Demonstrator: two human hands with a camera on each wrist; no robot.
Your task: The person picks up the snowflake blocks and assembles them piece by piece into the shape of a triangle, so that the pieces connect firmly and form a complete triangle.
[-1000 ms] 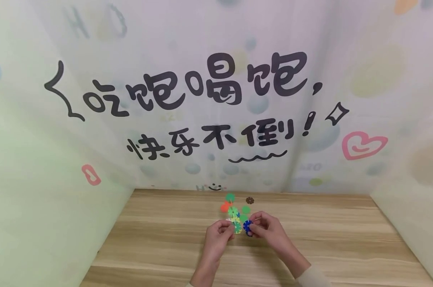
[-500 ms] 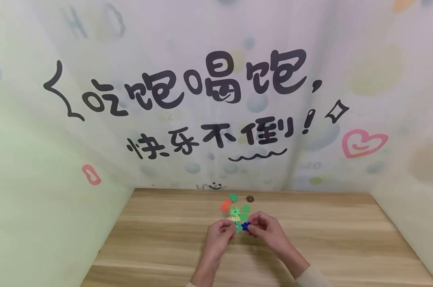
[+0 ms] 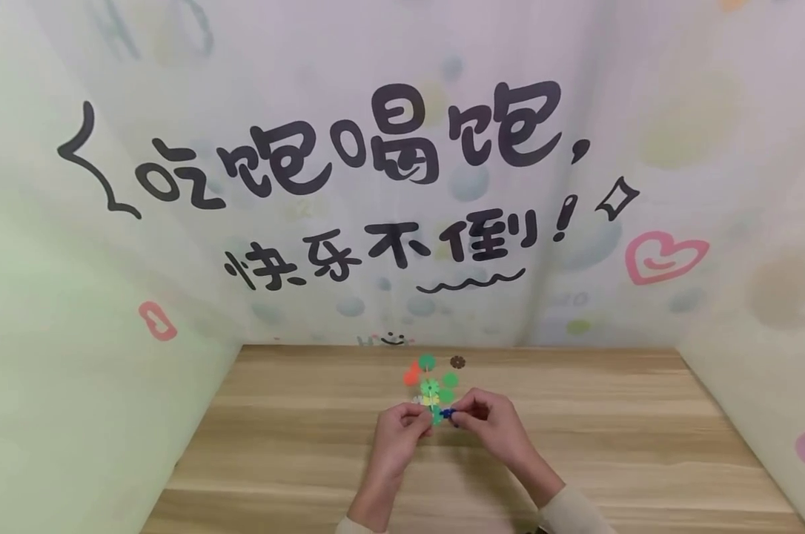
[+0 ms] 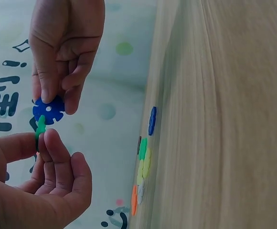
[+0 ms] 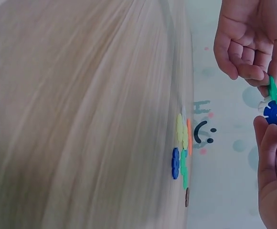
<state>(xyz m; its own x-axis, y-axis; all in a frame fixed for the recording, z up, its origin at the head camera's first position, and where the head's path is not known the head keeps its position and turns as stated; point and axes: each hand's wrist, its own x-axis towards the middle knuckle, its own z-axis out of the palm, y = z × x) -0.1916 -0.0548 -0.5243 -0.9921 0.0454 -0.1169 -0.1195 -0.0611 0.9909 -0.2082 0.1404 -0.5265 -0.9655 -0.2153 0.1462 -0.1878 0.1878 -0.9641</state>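
My left hand (image 3: 397,437) pinches a green notched plastic disc (image 4: 41,125) between thumb and fingers. Opposite it, my right hand (image 3: 499,426) pinches a dark blue notched disc (image 4: 57,113) by its outer side. Green and blue meet at their edges, set crosswise, in both wrist views. Beyond the left fingertips in the head view, a line of more discs runs away from me: a yellow disc (image 3: 431,400), a light green disc (image 3: 430,387) and a darker green disc (image 3: 427,362). Part of the green disc is hidden by the left fingers.
On the wooden table (image 3: 276,423) lie loose discs: orange (image 3: 411,378), brown (image 3: 457,362), green (image 3: 450,380), and another blue disc (image 4: 152,120). A printed curtain wall (image 3: 309,311) stands behind the table, with pale walls at both sides.
The right hand has brought the blue disc leftward to the green disc and turned it from face-on to nearly edge-on in the head view. The left hand keeps its pinch. The head view has shifted slightly.
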